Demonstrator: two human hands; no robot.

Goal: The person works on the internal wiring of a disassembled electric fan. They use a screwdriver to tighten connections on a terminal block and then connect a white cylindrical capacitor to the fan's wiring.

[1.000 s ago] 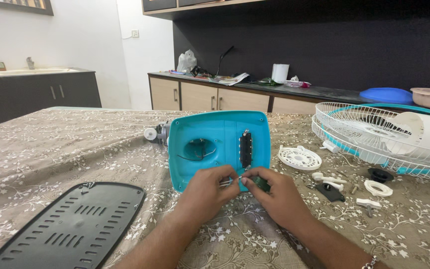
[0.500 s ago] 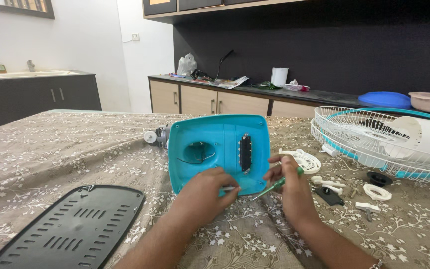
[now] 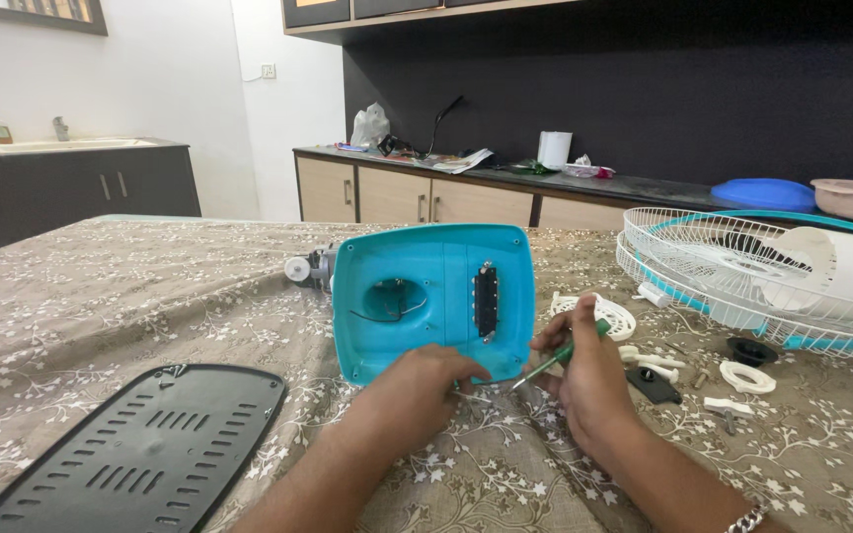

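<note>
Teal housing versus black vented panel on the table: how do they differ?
The teal housing stands tilted up on its edge, steadied by the left hand; the black vented panel lies flat, untouched. The housing shows a hollow inside with wires; the panel has slot rows. Both are rounded rectangles.

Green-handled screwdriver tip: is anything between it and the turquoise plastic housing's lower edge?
Nothing visible: the green-handled screwdriver in the right hand points straight at the turquoise plastic housing; left hand sits beside.

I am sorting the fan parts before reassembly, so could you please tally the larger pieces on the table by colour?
Teal: 1, the housing
Black: 1, the vented panel
White: 1, the fan guard
Green: 1, the screwdriver in the right hand
Total: 4
</note>
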